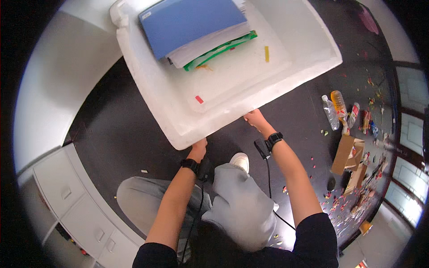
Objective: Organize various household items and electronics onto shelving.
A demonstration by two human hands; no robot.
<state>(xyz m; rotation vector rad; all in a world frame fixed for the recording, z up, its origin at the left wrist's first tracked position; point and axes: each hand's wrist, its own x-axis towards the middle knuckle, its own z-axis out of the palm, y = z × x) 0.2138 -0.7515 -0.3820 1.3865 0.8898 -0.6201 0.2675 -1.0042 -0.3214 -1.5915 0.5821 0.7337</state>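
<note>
A large white foam box (pixel 231 124) is tilted in front of me above the dark floor. My left hand (pixel 199 149) grips its near edge close to the lower corner, and my right hand (pixel 255 119) holds the same edge farther right; the fingers of both are partly hidden beneath the box. Inside lie a blue folder (pixel 194 25), a stack of white papers (pixel 207 45) and a green-edged packet or folder (pixel 221 50) under them. A yellow strip (pixel 266 54) and a small red piece (pixel 199 99) rest on the box's bottom.
White drawer cabinets (pixel 63 187) stand at lower left. On the floor at right are a clear plastic bottle (pixel 331 112), a bottle with orange liquid (pixel 338 102), an open cardboard box (pixel 343 154) and many scattered colourful scraps (pixel 338 204). Cables hang from both wrist devices.
</note>
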